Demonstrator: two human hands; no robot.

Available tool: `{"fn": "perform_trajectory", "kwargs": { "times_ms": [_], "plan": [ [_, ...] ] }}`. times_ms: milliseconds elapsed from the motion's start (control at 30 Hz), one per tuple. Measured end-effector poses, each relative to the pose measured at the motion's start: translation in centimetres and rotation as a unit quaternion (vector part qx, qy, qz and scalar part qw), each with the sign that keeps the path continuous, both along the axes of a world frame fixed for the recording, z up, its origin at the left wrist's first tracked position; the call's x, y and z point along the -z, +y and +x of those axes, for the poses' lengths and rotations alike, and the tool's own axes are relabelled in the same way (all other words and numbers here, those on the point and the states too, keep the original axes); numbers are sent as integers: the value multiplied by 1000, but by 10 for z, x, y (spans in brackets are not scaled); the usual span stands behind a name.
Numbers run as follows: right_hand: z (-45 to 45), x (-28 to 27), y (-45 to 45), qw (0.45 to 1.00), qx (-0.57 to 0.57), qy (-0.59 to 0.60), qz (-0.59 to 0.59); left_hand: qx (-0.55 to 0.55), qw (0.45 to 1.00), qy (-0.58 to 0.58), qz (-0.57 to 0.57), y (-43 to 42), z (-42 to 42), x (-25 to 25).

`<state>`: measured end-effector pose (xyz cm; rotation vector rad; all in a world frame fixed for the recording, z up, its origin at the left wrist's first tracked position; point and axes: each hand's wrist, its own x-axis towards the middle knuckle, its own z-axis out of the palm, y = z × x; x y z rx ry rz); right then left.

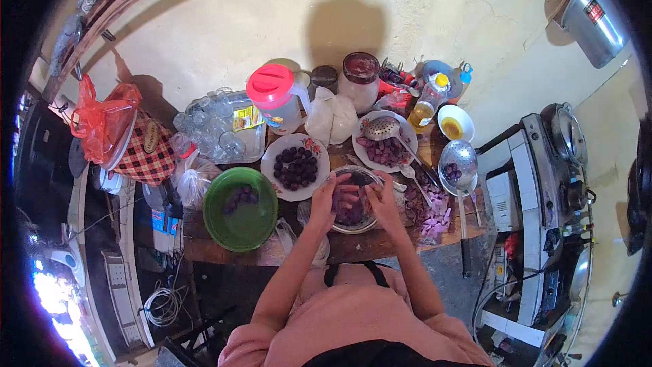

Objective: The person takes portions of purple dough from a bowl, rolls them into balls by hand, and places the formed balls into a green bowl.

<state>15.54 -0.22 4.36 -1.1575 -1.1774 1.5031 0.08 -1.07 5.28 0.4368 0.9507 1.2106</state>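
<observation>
Left hand: at glass bowl's left rim, likely steadying it; grip unclear.
Right hand: opposite rim, grip unclear.
Purple contents: inside bowl.
Green basin: left of bowl, apparently within reach.

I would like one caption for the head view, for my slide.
Left hand and right hand at a bowl, near a floral plate of dark purple balls and a green basin.
</observation>
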Motion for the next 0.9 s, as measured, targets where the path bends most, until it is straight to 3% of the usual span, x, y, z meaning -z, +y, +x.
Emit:
{"fn": "perform_trajectory", "kwargs": {
  "times_ms": [200, 300, 400, 500, 600, 700, 800, 900],
  "plan": [
    [4, 35, 6, 974, -63, -184, 112, 24, 992, -121, -19, 1, -7, 1],
    [-1, 56, 6, 965, -123, -175, 148, 59, 991, -111, -38, -1, -9, 6],
    [-3, 59, 7, 895, -120, -322, 285, 59, 981, -170, -73, 2, -11, 14],
    [-3, 51, 7, 881, -131, -389, 235, 64, 979, -186, -60, 1, -10, 5],
    [2, 64, 10, 896, -149, -361, 211, 86, 994, -56, -19, 1, -12, 16],
    [5, 72, 14, 886, -187, -375, 197, 127, 964, 235, 6, -2, -9, 10],
    [6, 67, 15, 910, -160, -317, 216, 105, 961, 254, 27, 1, -4, 1],
    [6, 34, 14, 931, -143, -296, 159, 133, 987, 90, -7, 10, -14, 10]
  ]
}}
